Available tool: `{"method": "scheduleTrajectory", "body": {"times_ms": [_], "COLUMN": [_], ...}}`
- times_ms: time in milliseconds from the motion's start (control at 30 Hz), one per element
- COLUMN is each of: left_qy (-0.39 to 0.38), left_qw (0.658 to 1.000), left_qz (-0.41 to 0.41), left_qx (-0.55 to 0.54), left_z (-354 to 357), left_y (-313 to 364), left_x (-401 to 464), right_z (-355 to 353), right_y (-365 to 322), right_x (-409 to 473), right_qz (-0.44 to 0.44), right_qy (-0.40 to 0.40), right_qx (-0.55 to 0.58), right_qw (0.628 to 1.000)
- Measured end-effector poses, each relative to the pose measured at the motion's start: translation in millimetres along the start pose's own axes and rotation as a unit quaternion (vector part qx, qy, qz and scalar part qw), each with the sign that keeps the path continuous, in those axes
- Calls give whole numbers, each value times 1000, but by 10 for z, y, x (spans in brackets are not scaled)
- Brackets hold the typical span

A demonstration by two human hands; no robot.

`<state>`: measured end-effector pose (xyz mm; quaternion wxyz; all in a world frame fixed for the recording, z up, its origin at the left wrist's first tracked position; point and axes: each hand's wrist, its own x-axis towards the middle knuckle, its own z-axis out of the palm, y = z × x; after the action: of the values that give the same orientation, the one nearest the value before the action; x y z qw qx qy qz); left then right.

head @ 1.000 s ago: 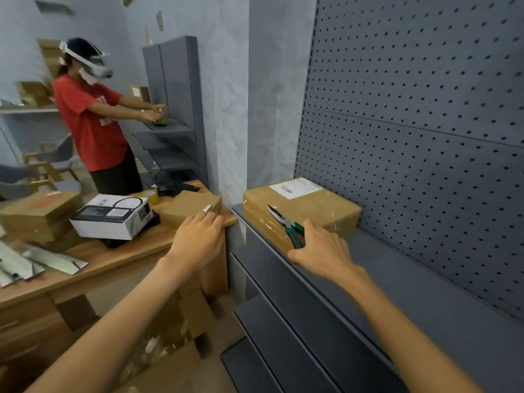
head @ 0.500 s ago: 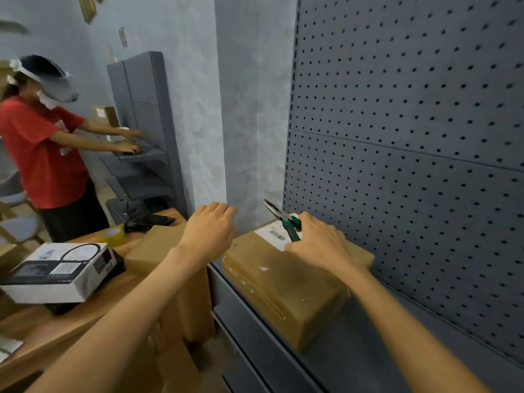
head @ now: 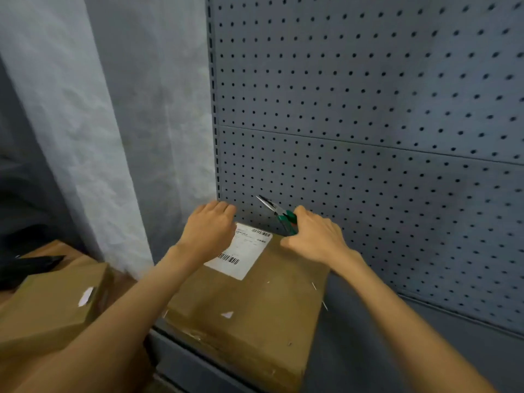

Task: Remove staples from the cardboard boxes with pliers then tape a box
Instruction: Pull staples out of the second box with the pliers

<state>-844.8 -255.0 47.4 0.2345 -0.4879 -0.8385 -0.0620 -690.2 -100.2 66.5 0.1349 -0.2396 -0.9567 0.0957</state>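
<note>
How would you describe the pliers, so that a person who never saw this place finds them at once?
Start at the grey pegboard wall and go down to the cardboard box with the white label on the shelf below it. At the box's far edge, the right hand holds the pliers. They are the only metal tool, with green handles and a thin pointed nose.
</note>
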Motion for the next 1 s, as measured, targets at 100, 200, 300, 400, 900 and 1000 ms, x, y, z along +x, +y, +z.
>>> {"method": "scheduleTrajectory", "body": {"times_ms": [100, 200, 300, 400, 900, 1000], "left_qy": [-6, -3, 4, -2, -90, -91], "left_qw": [998, 992, 981, 967, 922, 919], "left_qz": [57, 111, 165, 211, 274, 273], "left_qx": [-40, -66, -103, -141, -258, -270], "left_z": [137, 249, 327, 400, 605, 615], "left_y": [59, 136, 312, 518, 936, 958], "left_x": [232, 430, 567, 538, 316, 310], "right_z": [-16, -72, -145, -136, -64, -40], "right_y": [96, 128, 140, 114, -99, -126], "right_x": [-42, -113, -252, -492, -1450, -1486], "right_qz": [67, 131, 183, 228, 316, 316], "right_qy": [2, 7, 14, 18, -69, -83], "right_qx": [-8, -17, -33, -47, -59, -73], "right_qw": [998, 991, 982, 972, 944, 942]}}
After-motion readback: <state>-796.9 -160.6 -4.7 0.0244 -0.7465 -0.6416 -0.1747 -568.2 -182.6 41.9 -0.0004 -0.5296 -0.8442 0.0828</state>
